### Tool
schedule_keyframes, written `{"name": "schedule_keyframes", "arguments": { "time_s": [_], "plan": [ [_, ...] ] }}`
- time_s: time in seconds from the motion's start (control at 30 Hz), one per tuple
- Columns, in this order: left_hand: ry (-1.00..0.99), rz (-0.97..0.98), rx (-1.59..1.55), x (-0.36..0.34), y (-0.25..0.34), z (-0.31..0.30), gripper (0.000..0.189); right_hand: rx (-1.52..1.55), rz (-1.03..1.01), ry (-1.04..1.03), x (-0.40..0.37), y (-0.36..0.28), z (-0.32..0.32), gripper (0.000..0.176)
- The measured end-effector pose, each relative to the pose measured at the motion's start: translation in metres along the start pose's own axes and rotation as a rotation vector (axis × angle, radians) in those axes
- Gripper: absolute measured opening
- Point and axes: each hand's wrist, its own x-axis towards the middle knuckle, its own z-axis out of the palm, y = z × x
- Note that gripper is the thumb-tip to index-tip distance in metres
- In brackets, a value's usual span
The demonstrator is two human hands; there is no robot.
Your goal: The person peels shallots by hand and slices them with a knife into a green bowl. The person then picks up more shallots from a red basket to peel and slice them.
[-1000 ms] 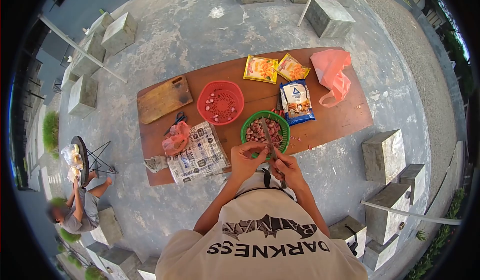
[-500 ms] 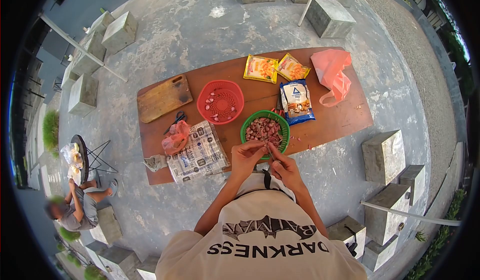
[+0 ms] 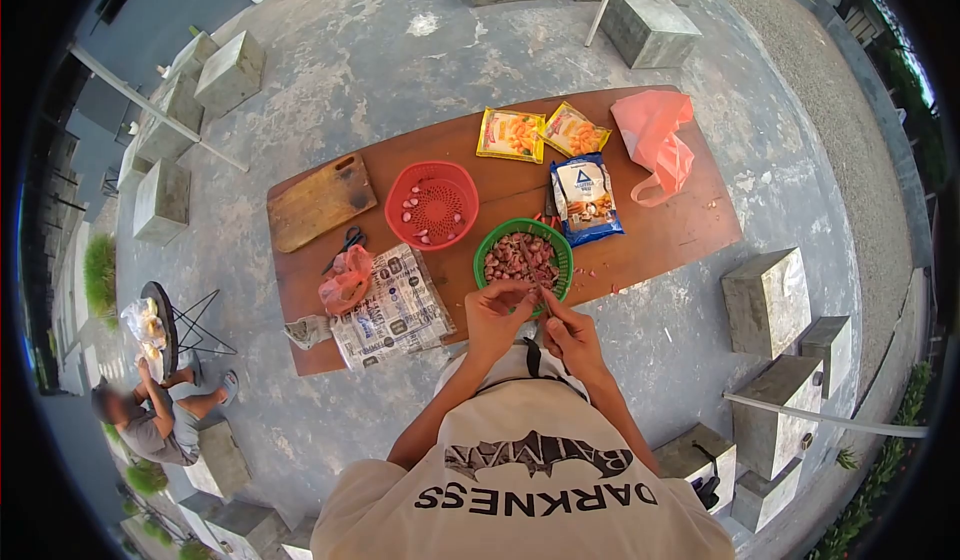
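Two hands meet over the near rim of the green basket [image 3: 568, 272], the left hand [image 3: 493, 322] pinching thumb to fingertips on something too small to tell, the right hand [image 3: 572, 342] curled closed around a knife [image 3: 544, 310]; its blade, which stretched over the basket a second ago, is now mostly hidden at the fingers. Small reddish bulbs [image 3: 520, 258] fill that basket on the worktop [image 3: 500, 188], just beside the blue-and-white packet [image 3: 586, 198]; a few more lie in the red basket [image 3: 433, 172], as they did before; the whole view has shifted slightly.
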Motion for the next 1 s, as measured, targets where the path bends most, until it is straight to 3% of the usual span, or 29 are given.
{"name": "schedule_keyframes", "arguments": {
  "time_s": [0.03,0.2,0.27,0.6,0.7,1.0],
  "plan": [
    [0.002,-0.030,-0.035,0.001,-0.002,0.000,0.014,0.225,0.111,0.009,-0.001,0.000,0.000,0.046],
    [-0.026,-0.171,-0.284,0.004,-0.017,-0.002,0.012,0.331,0.116,-0.058,0.000,0.002,-0.008,0.046],
    [0.029,-0.265,-0.565,0.004,-0.013,0.002,0.014,0.342,0.117,-0.058,0.001,0.002,-0.008,0.045],
    [-0.052,-0.233,-0.602,0.007,-0.014,-0.003,0.017,0.355,0.115,0.037,0.001,0.006,-0.012,0.044],
    [-0.016,-0.279,-0.592,0.008,-0.015,-0.005,0.016,0.331,0.101,0.035,0.003,0.006,-0.010,0.044],
    [0.018,-0.169,-0.547,0.011,-0.010,-0.010,0.023,0.252,0.071,0.037,0.007,-0.001,-0.013,0.046]
  ]
}}
